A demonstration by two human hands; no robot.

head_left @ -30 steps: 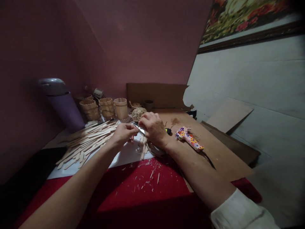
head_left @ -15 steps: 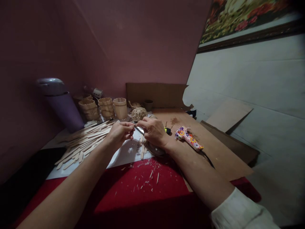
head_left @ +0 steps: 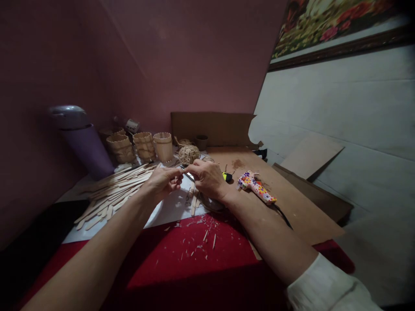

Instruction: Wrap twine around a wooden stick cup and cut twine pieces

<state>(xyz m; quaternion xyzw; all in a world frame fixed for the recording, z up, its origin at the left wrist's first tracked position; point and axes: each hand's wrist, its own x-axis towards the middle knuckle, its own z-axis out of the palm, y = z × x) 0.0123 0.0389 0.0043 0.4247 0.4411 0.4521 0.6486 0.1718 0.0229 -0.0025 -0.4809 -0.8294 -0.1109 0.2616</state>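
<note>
My left hand [head_left: 166, 180] is closed in a pinch above the white sheet [head_left: 168, 214], its fingertips meeting those of my right hand. What it pinches is too small to make out. My right hand [head_left: 209, 178] is closed, index finger reaching toward the left fingertips, on a thin dark blade mostly hidden by the fingers. Below the hands lie a few flat wooden sticks [head_left: 193, 206]. Left of them spreads a pile of wooden craft sticks [head_left: 113, 192]. Just behind the hands sits a ball of twine [head_left: 189, 154].
Stick-covered cups [head_left: 163, 147] stand at the back, beside a purple flask [head_left: 89, 149]. A flowered glue gun [head_left: 256, 188] with a cord lies on the brown board [head_left: 292, 216] at right, near a yellow-and-black object [head_left: 227, 177]. Wood shavings [head_left: 207, 242] litter the red cloth [head_left: 181, 268].
My right fingers have shifted slightly toward the left fingertips, and the dark blade between the hands shows less now. The left hand has barely moved.
</note>
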